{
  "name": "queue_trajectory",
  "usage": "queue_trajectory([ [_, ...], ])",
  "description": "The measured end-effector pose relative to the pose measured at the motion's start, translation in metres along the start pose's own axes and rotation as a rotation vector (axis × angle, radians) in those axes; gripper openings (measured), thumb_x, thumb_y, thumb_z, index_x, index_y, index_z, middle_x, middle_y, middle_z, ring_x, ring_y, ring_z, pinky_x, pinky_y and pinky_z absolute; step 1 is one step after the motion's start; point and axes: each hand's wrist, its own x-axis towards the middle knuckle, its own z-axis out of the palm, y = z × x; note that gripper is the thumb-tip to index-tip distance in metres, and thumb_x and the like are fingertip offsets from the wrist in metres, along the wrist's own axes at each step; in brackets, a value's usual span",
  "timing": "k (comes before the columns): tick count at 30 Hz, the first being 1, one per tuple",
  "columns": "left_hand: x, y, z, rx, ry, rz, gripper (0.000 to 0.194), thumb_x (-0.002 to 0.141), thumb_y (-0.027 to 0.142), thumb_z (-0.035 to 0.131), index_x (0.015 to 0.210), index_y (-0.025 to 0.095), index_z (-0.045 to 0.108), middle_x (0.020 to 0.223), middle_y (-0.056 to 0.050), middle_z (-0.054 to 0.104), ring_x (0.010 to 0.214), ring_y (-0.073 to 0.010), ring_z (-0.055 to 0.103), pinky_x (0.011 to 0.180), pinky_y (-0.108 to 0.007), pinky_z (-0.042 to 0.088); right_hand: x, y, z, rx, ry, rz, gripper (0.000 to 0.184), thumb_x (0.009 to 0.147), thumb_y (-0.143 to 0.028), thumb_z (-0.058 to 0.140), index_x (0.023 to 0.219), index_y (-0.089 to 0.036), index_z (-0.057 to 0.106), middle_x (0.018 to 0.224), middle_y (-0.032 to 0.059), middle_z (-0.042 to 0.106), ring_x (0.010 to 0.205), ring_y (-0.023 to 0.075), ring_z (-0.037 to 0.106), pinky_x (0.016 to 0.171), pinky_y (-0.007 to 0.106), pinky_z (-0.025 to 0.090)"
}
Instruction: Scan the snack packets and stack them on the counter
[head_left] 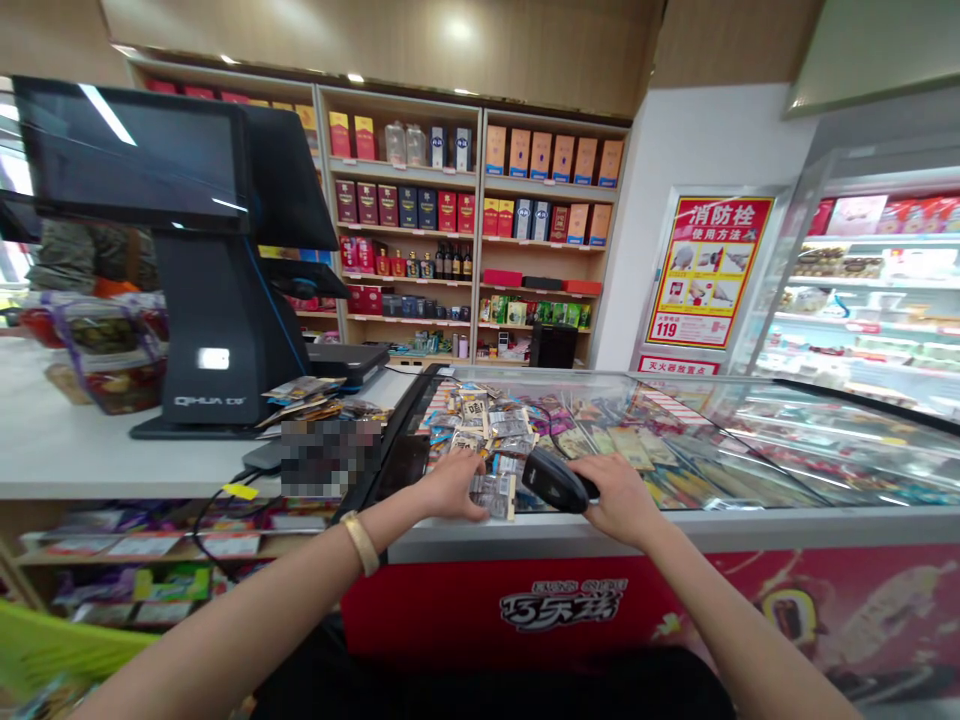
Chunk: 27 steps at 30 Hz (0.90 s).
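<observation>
My right hand (619, 497) is wrapped around the handle of a black barcode scanner (556, 480), whose head points left. With a gold bracelet on its wrist, my left hand (454, 484) grips the left edge of a small clear-and-beige snack packet (495, 494) at the front rim of the freezer. The scanner head is just right of this packet, apart from it. Behind my left hand lies a loose pile of similar snack packets (480, 415) on the glass freezer top (600, 400).
A black point-of-sale terminal (225, 330) stands on the white counter (90, 450) at left, beside a clear bag of fruit (112, 350). More packets (307, 400) lie by its base. Shelves of boxed bottles (405, 205) line the back wall. A lit display fridge (870, 290) is at right.
</observation>
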Motion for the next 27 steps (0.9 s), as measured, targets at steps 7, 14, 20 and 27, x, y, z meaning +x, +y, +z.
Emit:
queue_trajectory([
  [7,-0.012,0.004,-0.03,0.209,0.251,0.074,0.049,0.066,0.034,0.073,0.111,0.021,0.058,0.113,-0.011,0.064,0.112,-0.0303,0.053,0.102,-0.044,0.033,0.005,-0.011,-0.008,0.035,-0.033,-0.016,0.038,0.068,-0.018,0.057,0.106,-0.022,0.065,0.098,0.0058,0.071,0.091,0.0215,0.061,0.082,0.034,0.034],
  [14,-0.017,0.003,-0.047,0.303,0.365,0.072,0.049,0.068,0.03,0.073,0.114,0.02,0.058,0.116,-0.013,0.064,0.113,-0.0312,0.053,0.101,-0.046,0.032,0.018,-0.022,-0.01,0.004,-0.04,-0.005,0.036,0.07,-0.021,0.06,0.106,-0.022,0.064,0.1,0.0051,0.071,0.094,0.0218,0.062,0.082,0.033,0.033],
  [20,-0.016,0.001,-0.05,0.317,0.395,0.046,0.049,0.069,0.032,0.071,0.114,0.018,0.059,0.116,-0.014,0.064,0.113,-0.0321,0.053,0.101,-0.046,0.032,0.034,-0.027,-0.009,-0.019,-0.029,0.005,0.034,0.073,-0.021,0.06,0.106,-0.022,0.063,0.105,0.0066,0.071,0.099,0.0223,0.063,0.082,0.033,0.032],
  [27,-0.018,-0.001,-0.051,0.318,0.421,0.049,0.049,0.07,0.033,0.07,0.115,0.018,0.058,0.118,-0.013,0.064,0.113,-0.0316,0.053,0.101,-0.046,0.032,0.046,-0.032,-0.007,-0.035,-0.033,-0.003,0.031,0.074,-0.023,0.06,0.105,-0.02,0.064,0.103,0.0081,0.072,0.096,0.0231,0.062,0.079,0.032,0.032],
])
